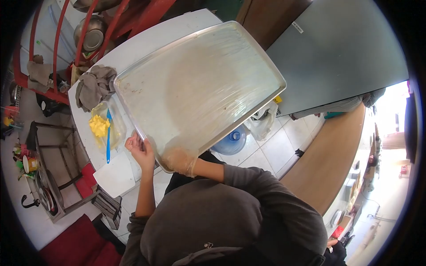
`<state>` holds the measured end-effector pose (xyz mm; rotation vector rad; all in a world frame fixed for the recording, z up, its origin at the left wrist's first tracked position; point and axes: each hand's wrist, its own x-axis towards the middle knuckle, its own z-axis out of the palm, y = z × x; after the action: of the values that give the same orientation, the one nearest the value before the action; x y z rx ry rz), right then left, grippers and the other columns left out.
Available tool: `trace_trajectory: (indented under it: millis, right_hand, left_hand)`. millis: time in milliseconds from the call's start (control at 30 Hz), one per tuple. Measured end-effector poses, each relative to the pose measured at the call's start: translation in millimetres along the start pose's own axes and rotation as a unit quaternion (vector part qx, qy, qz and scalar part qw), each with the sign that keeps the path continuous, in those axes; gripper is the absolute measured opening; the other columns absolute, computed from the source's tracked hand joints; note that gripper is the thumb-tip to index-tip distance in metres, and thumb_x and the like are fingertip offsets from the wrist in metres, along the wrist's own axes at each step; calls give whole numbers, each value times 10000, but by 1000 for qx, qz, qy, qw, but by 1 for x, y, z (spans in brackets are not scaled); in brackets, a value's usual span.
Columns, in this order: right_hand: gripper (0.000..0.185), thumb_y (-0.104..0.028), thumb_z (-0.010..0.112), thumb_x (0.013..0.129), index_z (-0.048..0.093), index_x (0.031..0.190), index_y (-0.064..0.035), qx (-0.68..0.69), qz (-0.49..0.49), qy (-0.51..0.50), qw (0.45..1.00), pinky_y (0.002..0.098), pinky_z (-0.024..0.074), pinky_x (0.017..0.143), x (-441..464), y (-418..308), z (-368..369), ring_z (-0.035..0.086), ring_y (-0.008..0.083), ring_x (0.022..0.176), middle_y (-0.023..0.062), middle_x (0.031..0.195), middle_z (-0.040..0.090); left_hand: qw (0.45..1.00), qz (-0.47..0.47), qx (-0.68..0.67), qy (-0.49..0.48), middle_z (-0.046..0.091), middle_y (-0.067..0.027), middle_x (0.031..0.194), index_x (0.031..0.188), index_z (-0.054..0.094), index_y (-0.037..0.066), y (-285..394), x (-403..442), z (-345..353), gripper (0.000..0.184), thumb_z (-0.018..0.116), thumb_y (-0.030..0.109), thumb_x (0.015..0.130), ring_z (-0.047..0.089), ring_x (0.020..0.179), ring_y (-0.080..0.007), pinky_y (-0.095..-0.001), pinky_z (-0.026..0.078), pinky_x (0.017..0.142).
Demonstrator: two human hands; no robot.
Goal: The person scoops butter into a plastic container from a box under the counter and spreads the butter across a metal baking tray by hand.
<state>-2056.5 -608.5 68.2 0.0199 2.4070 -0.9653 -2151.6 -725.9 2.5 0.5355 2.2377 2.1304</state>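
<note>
A large metal baking tray (191, 84) lies tilted across the white table, its surface shiny and streaked. My left hand (142, 151) is bare, and its fingers grip the tray's near left rim. In a clear plastic glove, my right hand (179, 160) rests inside the tray at the near corner; its fingers are blurred. To the left of the tray stands a clear plastic container (116, 128) holding a soft yellow spread (99, 125) that looks like margarine. A blue-handled utensil (108, 142) leans in it, its handle over the near edge.
A crumpled grey-brown cloth (95, 86) lies beside the tray on the white table (146, 57). A white board (114, 175) sits at the near edge. Below are a blue water jug (230, 141) and a plastic bag (264, 122). A grey cabinet-like surface (337, 53) stands at right.
</note>
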Motion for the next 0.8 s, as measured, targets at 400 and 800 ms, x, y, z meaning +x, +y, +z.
trace_trajectory:
  millis: [400,800]
  right_hand:
    - [447,-356,353,885,578,1037,-1,-151,487,280,813,365,434,854,-147,314,-202,555,307,994,193,1054,576]
    - [258,-195,497,754,607,791,35,-279,-20,264,923,422,468,573,-51,169,-77,594,316,651,181,728,597]
  left_hand:
    - [1000,4,6,-2,434,-210,1216,1109,221,71,0,-1,1,400,465,-54,817,469,1093,-218,-297,368,903]
    - [1000,-9,-29,1,459,-182,1156,1163,224,25,3,-1,0,389,442,-11,843,482,1055,-206,-297,362,912]
